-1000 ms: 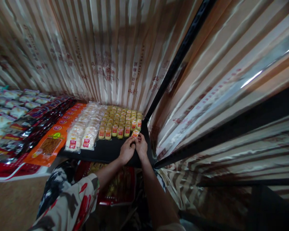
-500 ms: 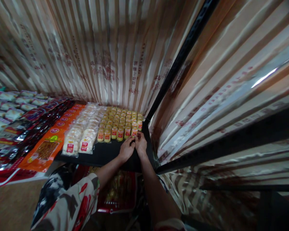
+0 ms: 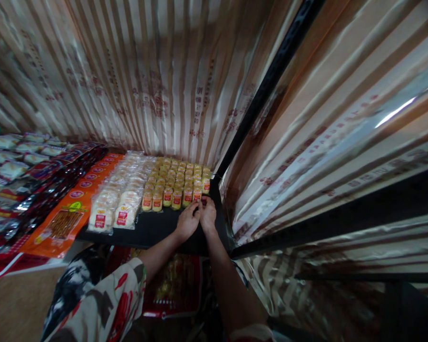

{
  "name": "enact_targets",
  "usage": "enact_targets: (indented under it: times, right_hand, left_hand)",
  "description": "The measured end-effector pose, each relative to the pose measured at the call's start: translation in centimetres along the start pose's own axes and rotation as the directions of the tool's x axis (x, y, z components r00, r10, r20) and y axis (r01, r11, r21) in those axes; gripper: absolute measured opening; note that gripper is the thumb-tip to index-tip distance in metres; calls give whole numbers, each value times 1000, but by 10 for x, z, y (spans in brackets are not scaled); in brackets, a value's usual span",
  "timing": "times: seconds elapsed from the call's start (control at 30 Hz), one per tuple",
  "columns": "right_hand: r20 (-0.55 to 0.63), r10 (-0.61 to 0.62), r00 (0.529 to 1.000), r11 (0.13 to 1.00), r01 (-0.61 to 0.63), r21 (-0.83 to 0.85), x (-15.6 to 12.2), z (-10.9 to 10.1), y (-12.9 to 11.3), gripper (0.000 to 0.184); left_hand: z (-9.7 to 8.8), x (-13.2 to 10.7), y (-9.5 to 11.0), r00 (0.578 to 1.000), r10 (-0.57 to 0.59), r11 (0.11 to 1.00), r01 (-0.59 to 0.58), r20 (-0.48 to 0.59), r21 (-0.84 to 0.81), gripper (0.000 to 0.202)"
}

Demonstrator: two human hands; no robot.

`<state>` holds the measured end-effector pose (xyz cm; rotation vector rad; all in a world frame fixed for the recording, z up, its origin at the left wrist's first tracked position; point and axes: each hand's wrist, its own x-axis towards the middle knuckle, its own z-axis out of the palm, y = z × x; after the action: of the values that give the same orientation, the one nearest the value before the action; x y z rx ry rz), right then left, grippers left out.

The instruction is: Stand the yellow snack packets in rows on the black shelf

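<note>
Both hands meet at the front right end of several rows of small yellow snack packs [image 3: 167,195] with red labels, standing on a black shelf [image 3: 153,230]. My left hand [image 3: 188,222] has its fingers bent and drawn together, its tips just below the front pack second from the right. Right beside it, my right hand [image 3: 207,213] is closed with curled fingers, and its tips almost touch those of the left. Whatever lies between the fingertips is hidden or too small to make out.
Left of the rows lie clear bags of white round snacks [image 3: 126,211], a long orange packet [image 3: 66,221] and dark shiny packets [image 3: 24,204]. A black upright post [image 3: 257,102] and striped plastic sheeting [image 3: 157,85] bound the shelf. Below hangs a red basket [image 3: 174,313] holding packs.
Both hands stay at the same front right spot, with the right fingers slightly lower and more curled. The view has shifted a little, so the shelf goods appear slightly further left.
</note>
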<state>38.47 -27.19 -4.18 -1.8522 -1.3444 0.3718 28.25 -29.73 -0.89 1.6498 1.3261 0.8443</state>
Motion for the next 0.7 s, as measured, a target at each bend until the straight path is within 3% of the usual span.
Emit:
enact_targets:
  times: [0.2, 0.43, 0.7]
  right_hand:
    - [-15, -49, 999, 999, 49, -16, -1, 1, 0, 29]
    - [-104, -41, 994, 993, 52, 107, -10, 1, 2, 34]
    - [-137, 12, 990, 970, 21, 241, -50, -14, -17, 34]
  left_hand:
    - [1, 1, -1, 1000, 1, 999, -1, -16, -45, 38]
    - [2, -5, 4, 998, 19, 999, -21, -52, -29, 34]
    - [-10, -33, 5, 999, 6, 1000, -5, -54, 22, 36]
